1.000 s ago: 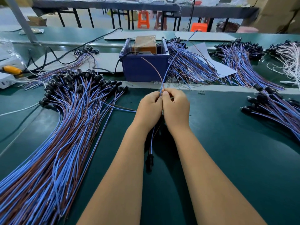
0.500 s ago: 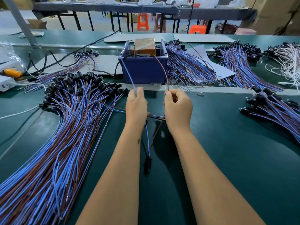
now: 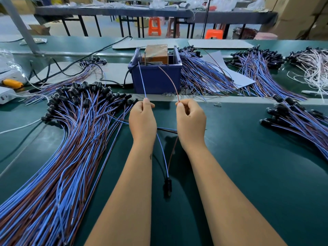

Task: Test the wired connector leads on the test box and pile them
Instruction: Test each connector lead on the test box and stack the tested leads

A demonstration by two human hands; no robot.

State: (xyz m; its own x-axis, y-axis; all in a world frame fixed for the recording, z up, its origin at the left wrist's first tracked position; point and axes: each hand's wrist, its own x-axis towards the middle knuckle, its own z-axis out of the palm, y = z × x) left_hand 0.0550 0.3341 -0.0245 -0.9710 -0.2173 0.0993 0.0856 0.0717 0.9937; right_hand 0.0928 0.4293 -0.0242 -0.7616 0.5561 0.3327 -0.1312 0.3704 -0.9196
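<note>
pinched between thumb and finger, the blue wire (image 3: 142,80) sat in the left hand (image 3: 142,119) and the brown wire (image 3: 170,80) in the right hand (image 3: 190,121), both short of the test box (image 3: 156,54); each tip arguably needed guiding onto a separate contact.

We have both forearms stretched forward, side by side. Our left hand (image 3: 142,119) and right hand (image 3: 190,120) are fisted, slightly apart, thumb and forefinger pinched on top.

Bright, even overhead light, soft shadows, sharp centre, wide-angle bending at edges.
</note>
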